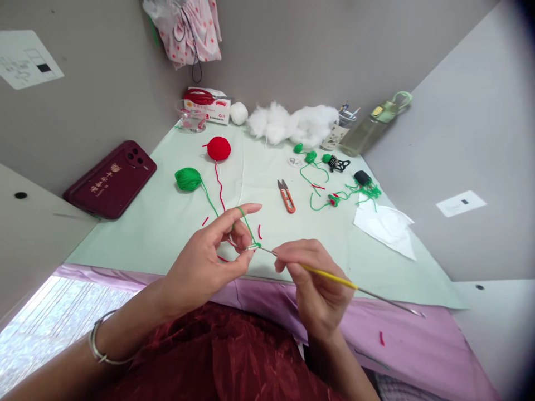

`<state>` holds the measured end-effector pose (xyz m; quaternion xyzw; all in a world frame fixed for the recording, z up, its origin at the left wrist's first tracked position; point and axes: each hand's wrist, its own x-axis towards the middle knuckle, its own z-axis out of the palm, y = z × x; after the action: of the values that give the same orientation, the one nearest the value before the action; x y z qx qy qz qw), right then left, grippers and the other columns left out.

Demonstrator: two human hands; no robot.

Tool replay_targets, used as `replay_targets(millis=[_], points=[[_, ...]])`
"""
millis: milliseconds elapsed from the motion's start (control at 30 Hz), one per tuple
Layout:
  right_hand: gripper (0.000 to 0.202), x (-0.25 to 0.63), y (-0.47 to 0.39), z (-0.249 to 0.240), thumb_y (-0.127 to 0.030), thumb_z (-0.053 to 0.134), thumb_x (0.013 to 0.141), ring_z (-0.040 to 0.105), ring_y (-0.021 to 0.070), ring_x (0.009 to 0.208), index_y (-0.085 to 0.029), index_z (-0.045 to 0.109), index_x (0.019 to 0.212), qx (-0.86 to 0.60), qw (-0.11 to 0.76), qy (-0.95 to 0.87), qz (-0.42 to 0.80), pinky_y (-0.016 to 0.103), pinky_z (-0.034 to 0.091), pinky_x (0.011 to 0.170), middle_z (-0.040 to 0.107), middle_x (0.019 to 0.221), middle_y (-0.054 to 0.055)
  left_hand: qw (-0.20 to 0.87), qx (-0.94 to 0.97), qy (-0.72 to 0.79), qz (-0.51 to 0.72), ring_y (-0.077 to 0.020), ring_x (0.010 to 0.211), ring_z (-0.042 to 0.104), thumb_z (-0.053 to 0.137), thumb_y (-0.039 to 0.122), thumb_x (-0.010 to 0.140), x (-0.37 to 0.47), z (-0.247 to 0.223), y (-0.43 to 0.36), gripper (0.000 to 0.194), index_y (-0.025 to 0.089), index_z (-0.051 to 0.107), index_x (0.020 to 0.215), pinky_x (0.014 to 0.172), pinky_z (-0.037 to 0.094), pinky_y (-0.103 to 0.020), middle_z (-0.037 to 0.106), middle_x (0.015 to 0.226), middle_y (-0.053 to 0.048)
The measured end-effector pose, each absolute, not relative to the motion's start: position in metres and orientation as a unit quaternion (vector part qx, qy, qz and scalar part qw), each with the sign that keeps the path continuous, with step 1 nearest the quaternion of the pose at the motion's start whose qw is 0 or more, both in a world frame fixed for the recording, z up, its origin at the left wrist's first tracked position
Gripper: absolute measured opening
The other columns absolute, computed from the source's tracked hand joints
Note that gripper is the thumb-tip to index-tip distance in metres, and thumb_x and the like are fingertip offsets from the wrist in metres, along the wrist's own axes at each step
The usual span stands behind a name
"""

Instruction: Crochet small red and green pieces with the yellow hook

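Between thumb and fingers my left hand (217, 248) pinches a small piece of crochet work (256, 246) with green, white and red yarn. A green strand runs over its raised index finger. My right hand (315, 278) is closed around a crochet hook (330, 275) with a yellow grip, its thin metal tip touching the work. The hook's other end sticks out to the right. Beyond my left hand lie a green yarn ball (188, 179) and a red yarn ball (219, 148), with strands leading toward the hand. Orange thread snips (286, 196) rest on the table past both hands.
White stuffing (292, 123) lies at the back beside a white yarn ball (239, 113). A pen cup (339, 131) and a green bottle (371, 127) stand at back right. Several green crocheted bits (310, 157) lie nearby. A dark red phone (111, 179) leans at left.
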<state>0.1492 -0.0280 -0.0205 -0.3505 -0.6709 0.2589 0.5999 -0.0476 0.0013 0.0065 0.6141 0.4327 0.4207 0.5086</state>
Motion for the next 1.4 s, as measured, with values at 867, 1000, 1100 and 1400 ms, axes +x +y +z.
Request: replay_targets(millis=[867, 1000, 1100, 1400], points=[[0.032, 0.130, -0.020, -0.030, -0.012, 0.064, 0.099, 0.072, 0.0200, 0.087, -0.032, 0.079, 0.118, -0.381, 0.618, -0.676, 0.127, 0.036, 0.061, 0.072, 0.077, 0.099, 0.005, 0.793, 0.312, 0.313, 0.419, -0.0115, 0.078, 0.057, 0.087, 0.029, 0.085, -0.038, -0.010, 0.003, 0.042, 0.025, 0.080, 0.126, 0.079, 0.047, -0.025, 0.067, 0.086, 0.001], [0.020, 0.131, -0.015, -0.023, -0.022, 0.062, 0.103, 0.064, 0.0152, 0.070, -0.030, 0.080, 0.104, -0.355, 0.668, -0.565, 0.330, 0.032, 0.055, 0.062, 0.073, 0.087, 0.001, 0.769, 0.332, 0.322, 0.442, -0.0106, 0.078, 0.056, 0.086, 0.025, 0.086, -0.040, -0.009, 0.004, 0.037, 0.028, 0.082, 0.122, 0.078, 0.046, -0.022, 0.066, 0.083, 0.002], [0.016, 0.128, -0.013, -0.025, -0.023, 0.066, 0.101, 0.069, 0.0166, 0.085, -0.029, 0.081, 0.103, -0.333, 0.651, -0.572, 0.371, 0.032, 0.058, 0.073, 0.076, 0.095, 0.002, 0.752, 0.369, 0.311, 0.450, -0.0131, 0.088, 0.062, 0.087, 0.022, 0.084, -0.037, -0.009, 0.002, 0.043, 0.033, 0.080, 0.126, 0.090, 0.048, -0.027, 0.071, 0.090, 0.002], [0.014, 0.130, -0.010, -0.028, -0.031, 0.067, 0.101, 0.068, 0.0143, 0.070, -0.024, 0.078, 0.097, -0.329, 0.660, -0.519, 0.432, 0.029, 0.058, 0.064, 0.076, 0.090, 0.003, 0.718, 0.396, 0.341, 0.460, -0.0132, 0.084, 0.059, 0.088, 0.025, 0.083, -0.040, -0.005, -0.002, 0.037, 0.031, 0.083, 0.119, 0.092, 0.049, -0.030, 0.063, 0.084, 0.003]])
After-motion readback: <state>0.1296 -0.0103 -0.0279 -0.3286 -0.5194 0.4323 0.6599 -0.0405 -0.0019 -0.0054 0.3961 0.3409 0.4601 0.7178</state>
